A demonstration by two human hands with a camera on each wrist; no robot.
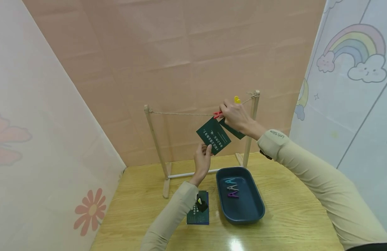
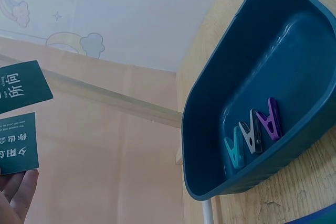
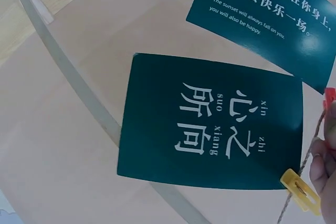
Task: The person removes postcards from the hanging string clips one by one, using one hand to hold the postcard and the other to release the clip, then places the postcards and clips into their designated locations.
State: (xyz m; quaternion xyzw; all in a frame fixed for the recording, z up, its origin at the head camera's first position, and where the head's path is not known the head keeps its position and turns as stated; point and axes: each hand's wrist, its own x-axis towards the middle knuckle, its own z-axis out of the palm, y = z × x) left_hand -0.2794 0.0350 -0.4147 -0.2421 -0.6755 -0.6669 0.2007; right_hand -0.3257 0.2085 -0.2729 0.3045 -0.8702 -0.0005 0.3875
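Note:
In the head view my left hand (image 1: 202,161) holds a dark green card (image 1: 213,135) with white writing by its lower edge, tilted below the string (image 1: 181,114). My right hand (image 1: 235,115) pinches a red clothespin (image 1: 217,114) at the string, by that card's upper corner. Whether the clothespin bites the card cannot be told. A second green card (image 3: 210,121) hangs from the string by a yellow clothespin (image 3: 300,191), partly behind my right hand in the head view. The left wrist view catches my left fingers (image 2: 23,195) under the held card.
The string runs between a left wooden post (image 1: 156,143) and a right post (image 1: 255,115). A dark blue basin (image 1: 240,213) on the table holds a light blue clothespin (image 1: 230,181), a grey one (image 1: 233,187) and a purple one (image 1: 233,195). Green cards (image 1: 198,219) lie beneath my left wrist.

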